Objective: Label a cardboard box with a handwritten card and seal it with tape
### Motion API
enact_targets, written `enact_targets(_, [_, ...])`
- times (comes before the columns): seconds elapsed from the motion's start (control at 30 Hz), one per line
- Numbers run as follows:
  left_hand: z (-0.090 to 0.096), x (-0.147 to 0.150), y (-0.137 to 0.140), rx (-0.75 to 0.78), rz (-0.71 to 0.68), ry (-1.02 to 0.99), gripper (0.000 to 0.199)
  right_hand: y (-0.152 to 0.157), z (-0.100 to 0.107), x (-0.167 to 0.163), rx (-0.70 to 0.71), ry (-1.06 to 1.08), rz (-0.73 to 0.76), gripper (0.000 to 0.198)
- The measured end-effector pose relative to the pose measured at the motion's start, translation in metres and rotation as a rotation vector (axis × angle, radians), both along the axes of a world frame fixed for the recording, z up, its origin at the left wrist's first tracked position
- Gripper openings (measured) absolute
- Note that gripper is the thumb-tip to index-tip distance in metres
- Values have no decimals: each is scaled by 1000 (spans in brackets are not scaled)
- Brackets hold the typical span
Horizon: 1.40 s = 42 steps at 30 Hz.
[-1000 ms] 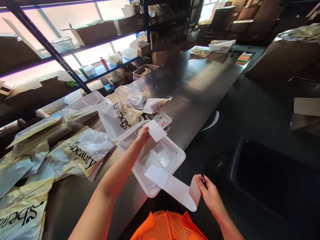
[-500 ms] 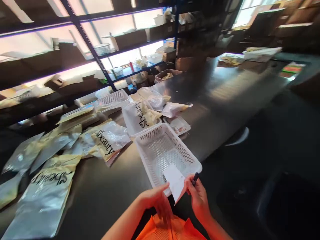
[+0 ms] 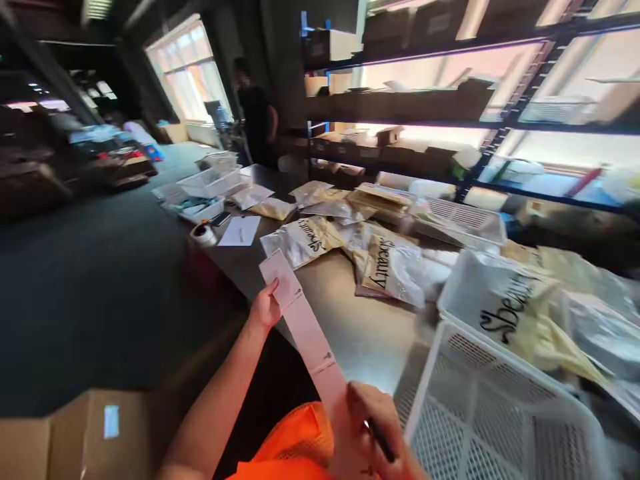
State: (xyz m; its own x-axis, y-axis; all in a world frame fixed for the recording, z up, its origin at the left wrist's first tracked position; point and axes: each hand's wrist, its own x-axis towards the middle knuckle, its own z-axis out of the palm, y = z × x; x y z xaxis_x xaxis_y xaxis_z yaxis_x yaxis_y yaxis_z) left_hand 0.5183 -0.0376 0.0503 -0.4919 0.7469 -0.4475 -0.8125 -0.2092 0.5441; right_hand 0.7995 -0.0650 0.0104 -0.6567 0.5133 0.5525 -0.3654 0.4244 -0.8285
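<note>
A long strip of white paper labels [image 3: 311, 332] with small dark print stretches slantwise between my hands. Its far end is pinched in my left hand [image 3: 267, 308], thumb on top. My right hand [image 3: 377, 427] is closed around a dark pen [image 3: 383, 441] and lies over the near end of the strip; whether its fingers also grip the paper is unclear. Just right of that hand stands a white perforated plastic basket [image 3: 434, 373]. Printed plastic bags [image 3: 395, 267] lie on the metal table [image 3: 345, 293] beyond the strip.
Behind the basket, a white bin [image 3: 457, 280] holds another printed bag. A tape roll [image 3: 203, 235] and white sheet [image 3: 239, 231] lie near the table's left edge. Shelving [image 3: 400, 103] lines the back. A person [image 3: 255, 113] stands far off; a cardboard box [image 3: 95, 433] is lower left.
My view has swung left, so the basket now appears at the right. The paper, bunched near my right hand before, is drawn out long, its far end now in my left hand.
</note>
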Motion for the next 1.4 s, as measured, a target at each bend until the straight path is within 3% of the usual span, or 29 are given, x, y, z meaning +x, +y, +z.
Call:
enact_targets(0.1, [0, -40, -37, 33, 270, 67, 18, 19, -21, -2, -278, 11, -57, 42])
enact_targets(0.2, [-3, -51, -63, 32, 374, 143, 17, 38, -36, -8, -493, -7, -61, 40])
enact_targets(0.3, [-3, -54, -77, 7, 426, 202, 13, 52, -49, -16, -520, -183, -184, 30])
enact_targets(0.4, [1, -63, -83, -12, 518, 240, 11, 57, -62, -29, -421, -571, -288, 35])
enact_targets(0.5, [2, -64, -87, -58, 750, 335, 14, 44, -74, -50, -370, -798, -182, 33])
enact_targets(0.6, [-10, -28, -91, -188, 904, 558, 22, 17, -77, -74, -561, -861, 153, 48])
enact_targets(0.63, [-17, -7, -93, -235, 855, 629, 28, 9, -75, -82, -637, -862, 269, 56])
enact_targets(0.7, [-32, 40, -95, -283, 632, 711, 41, 0, -70, -93, -773, -831, 415, 70])
enact_targets(0.8, [-47, 94, -97, -227, 275, 753, 53, 5, -60, -106, -942, -749, 391, 76])
enact_targets(0.87, [-50, 108, -102, -126, 147, 767, 51, 17, -54, -115, -1001, -728, 322, 68])
enact_targets(1.0, [-54, 96, -123, -36, 143, 725, 46, 53, -46, -143, -1090, -628, 124, 45])
enact_targets(1.2, [-80, 68, -161, -181, 357, 324, 52, 108, -32, -200, -1044, -368, -225, 54])
enact_targets(1.3, [-96, 49, -187, -267, 404, 177, 54, 113, -23, -226, -1018, -255, -361, 58])
enact_targets(1.4, [-110, 21, -212, -386, 389, 156, 54, 100, -20, -252, -973, -227, -401, 64])
